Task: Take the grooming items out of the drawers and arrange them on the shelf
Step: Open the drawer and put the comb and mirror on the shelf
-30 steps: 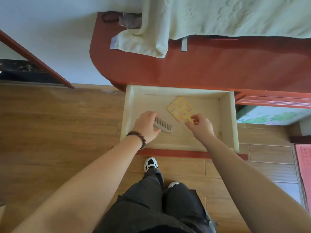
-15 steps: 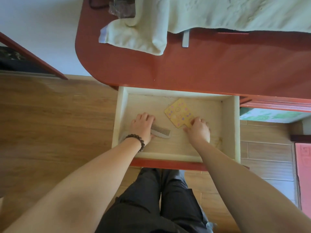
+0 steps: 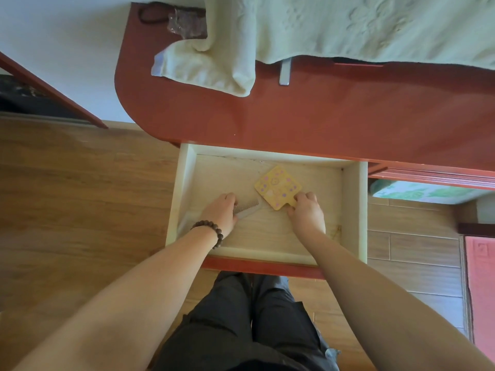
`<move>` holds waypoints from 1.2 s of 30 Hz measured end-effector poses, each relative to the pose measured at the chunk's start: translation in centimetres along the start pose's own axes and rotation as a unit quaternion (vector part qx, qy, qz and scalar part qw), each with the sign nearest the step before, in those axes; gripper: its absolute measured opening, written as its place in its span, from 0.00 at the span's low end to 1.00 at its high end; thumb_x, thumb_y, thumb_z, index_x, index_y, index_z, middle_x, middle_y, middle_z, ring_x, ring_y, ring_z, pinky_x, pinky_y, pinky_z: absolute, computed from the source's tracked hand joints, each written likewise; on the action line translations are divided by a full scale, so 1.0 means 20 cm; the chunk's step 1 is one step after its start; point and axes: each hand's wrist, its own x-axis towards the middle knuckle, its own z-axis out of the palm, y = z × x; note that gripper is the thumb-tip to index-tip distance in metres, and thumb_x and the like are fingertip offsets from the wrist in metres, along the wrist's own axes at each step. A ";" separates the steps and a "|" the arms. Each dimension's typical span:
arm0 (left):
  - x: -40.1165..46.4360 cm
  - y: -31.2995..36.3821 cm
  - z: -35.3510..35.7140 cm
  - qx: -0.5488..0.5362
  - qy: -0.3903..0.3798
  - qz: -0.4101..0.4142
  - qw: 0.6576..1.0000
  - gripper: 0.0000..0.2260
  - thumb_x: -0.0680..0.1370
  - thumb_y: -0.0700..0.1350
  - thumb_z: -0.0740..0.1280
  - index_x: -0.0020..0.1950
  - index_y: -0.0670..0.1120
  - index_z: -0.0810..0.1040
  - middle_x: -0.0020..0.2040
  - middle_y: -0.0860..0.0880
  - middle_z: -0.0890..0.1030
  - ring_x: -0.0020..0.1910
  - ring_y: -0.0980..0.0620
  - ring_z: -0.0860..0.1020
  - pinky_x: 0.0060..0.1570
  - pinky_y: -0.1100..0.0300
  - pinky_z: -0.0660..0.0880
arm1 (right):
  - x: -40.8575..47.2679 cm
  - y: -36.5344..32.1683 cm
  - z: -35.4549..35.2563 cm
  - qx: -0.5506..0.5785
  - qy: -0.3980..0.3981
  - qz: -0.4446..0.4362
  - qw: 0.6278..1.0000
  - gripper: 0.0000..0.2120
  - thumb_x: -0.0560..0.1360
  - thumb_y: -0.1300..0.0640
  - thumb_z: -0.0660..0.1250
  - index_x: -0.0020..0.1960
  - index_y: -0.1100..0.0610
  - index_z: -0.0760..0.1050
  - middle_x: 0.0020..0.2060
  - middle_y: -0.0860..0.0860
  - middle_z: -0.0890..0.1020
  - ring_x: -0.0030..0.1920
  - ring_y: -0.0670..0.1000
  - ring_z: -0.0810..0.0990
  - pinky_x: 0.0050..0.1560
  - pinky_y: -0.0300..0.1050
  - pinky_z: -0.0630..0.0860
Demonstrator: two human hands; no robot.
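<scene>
**Inspector A:** Drawer [image 3: 184,199] stands open under the desk's [image 3: 294,116] front edge. Left hand [image 3: 221,212] grasps the comb [image 3: 247,208] near the drawer's left wall; right hand [image 3: 306,210] pinches the yellow mirror's [image 3: 277,187] handle, mid-drawer.

**Inspector B:** Reason?

**Inspector A:** Both items appear taken together, likely sparing a second reach. Neither is clearly lifted yet.

Comb and hand mirror in the open drawer

A grey fine-toothed comb [image 3: 247,208] lies angled on the pale drawer [image 3: 353,210] floor, partly under fingers; just right, a yellow square hand mirror [image 3: 277,187] with pastel stickers lies flat, its short handle pinched.
</scene>
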 end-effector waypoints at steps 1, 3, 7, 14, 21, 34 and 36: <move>-0.01 0.01 0.00 -0.005 -0.009 -0.002 1.000 0.13 0.78 0.45 0.64 0.61 0.43 0.72 0.57 0.45 0.76 0.53 0.44 0.77 0.50 0.51 0.75 | -0.01 0.00 -0.01 0.008 0.002 -0.004 1.000 0.13 0.77 0.58 0.61 0.59 0.63 0.71 0.58 0.57 0.69 0.45 0.56 0.71 0.43 0.48 0.70; -0.03 0.03 -0.02 -0.021 -0.015 -0.006 1.000 0.12 0.80 0.44 0.62 0.61 0.43 0.74 0.56 0.45 0.77 0.54 0.44 0.76 0.50 0.53 0.72 | -0.04 0.01 -0.04 0.016 0.009 -0.017 1.000 0.12 0.77 0.59 0.60 0.59 0.63 0.71 0.58 0.56 0.69 0.44 0.55 0.70 0.42 0.47 0.68; -0.13 0.06 -0.13 -0.101 0.046 -0.012 0.994 0.11 0.79 0.43 0.64 0.61 0.43 0.75 0.56 0.46 0.79 0.51 0.47 0.77 0.47 0.58 0.72 | -0.15 0.04 -0.14 0.036 0.040 -0.064 0.997 0.14 0.77 0.60 0.60 0.62 0.62 0.71 0.57 0.54 0.70 0.43 0.52 0.70 0.43 0.44 0.68; -0.26 0.14 -0.40 -0.198 0.165 0.005 0.966 0.12 0.77 0.42 0.68 0.60 0.41 0.77 0.52 0.49 0.79 0.49 0.51 0.77 0.49 0.61 0.71 | -0.32 0.07 -0.41 0.104 0.148 -0.139 0.974 0.14 0.76 0.61 0.64 0.61 0.63 0.73 0.53 0.54 0.72 0.41 0.50 0.69 0.40 0.35 0.60; 0.06 0.51 -0.62 -0.267 0.188 0.032 0.945 0.05 0.75 0.41 0.68 0.50 0.44 0.79 0.43 0.52 0.80 0.43 0.51 0.78 0.42 0.61 0.73 | -0.08 -0.06 -0.67 0.156 0.223 -0.084 0.959 0.13 0.78 0.60 0.63 0.60 0.64 0.72 0.58 0.56 0.71 0.46 0.51 0.70 0.46 0.40 0.64; 0.40 0.79 -0.62 -0.244 0.184 -0.007 0.952 0.17 0.76 0.39 0.67 0.64 0.44 0.73 0.49 0.45 0.79 0.50 0.47 0.78 0.46 0.59 0.73 | 0.24 -0.11 -0.77 0.196 0.206 0.039 0.958 0.11 0.78 0.63 0.57 0.58 0.66 0.71 0.56 0.59 0.70 0.42 0.54 0.69 0.45 0.45 0.65; 0.38 0.80 -0.60 -0.216 0.193 0.006 0.957 0.19 0.76 0.39 0.67 0.67 0.45 0.71 0.54 0.43 0.77 0.54 0.45 0.77 0.51 0.54 0.75 | 0.26 -0.12 -0.76 0.206 0.199 0.043 0.957 0.12 0.78 0.64 0.57 0.60 0.65 0.70 0.57 0.58 0.70 0.42 0.54 0.69 0.45 0.45 0.66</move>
